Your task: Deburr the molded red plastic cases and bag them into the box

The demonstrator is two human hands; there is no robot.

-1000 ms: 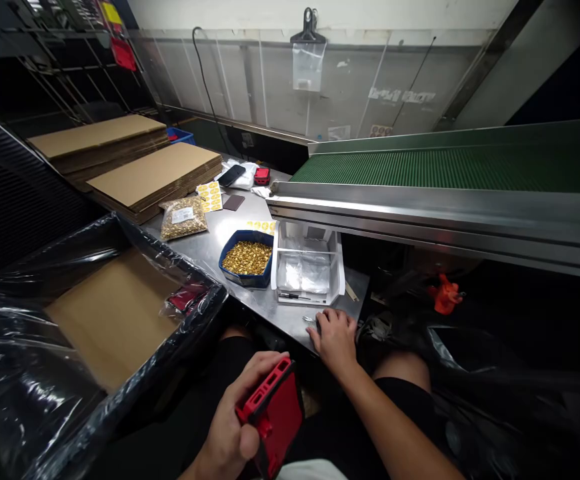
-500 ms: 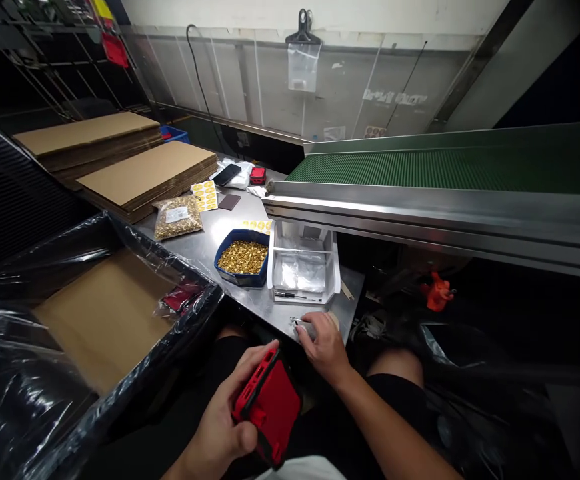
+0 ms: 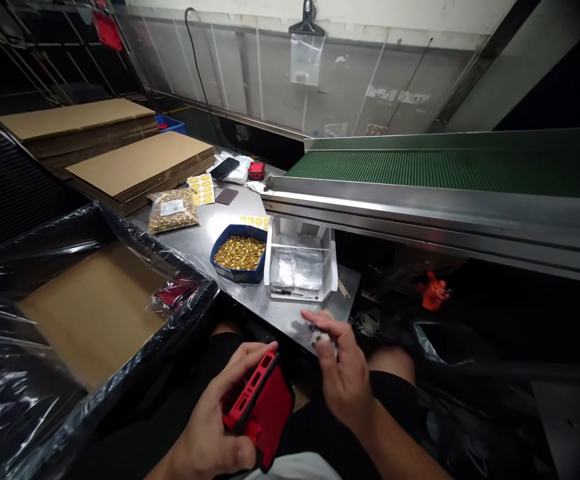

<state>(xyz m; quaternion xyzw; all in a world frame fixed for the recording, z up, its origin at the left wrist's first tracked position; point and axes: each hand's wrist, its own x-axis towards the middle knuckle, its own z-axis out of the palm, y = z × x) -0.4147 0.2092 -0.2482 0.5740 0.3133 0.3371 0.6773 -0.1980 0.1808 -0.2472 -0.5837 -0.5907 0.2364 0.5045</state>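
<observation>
Meanwhile, the left hand (image 3: 210, 427) gripped a red case (image 3: 263, 417); at two o'clock, the right hand (image 3: 343, 373) pinched a small, blurred metal piece (image 3: 319, 335).

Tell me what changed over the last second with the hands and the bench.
The right hand lifted off the steel table edge and drew back toward the body, pinching a small pale item, too blurred to identify. The left hand keeps its grip on the red case, now slightly lower in view. The blue tray of gold parts and the white bin stayed put.
</observation>
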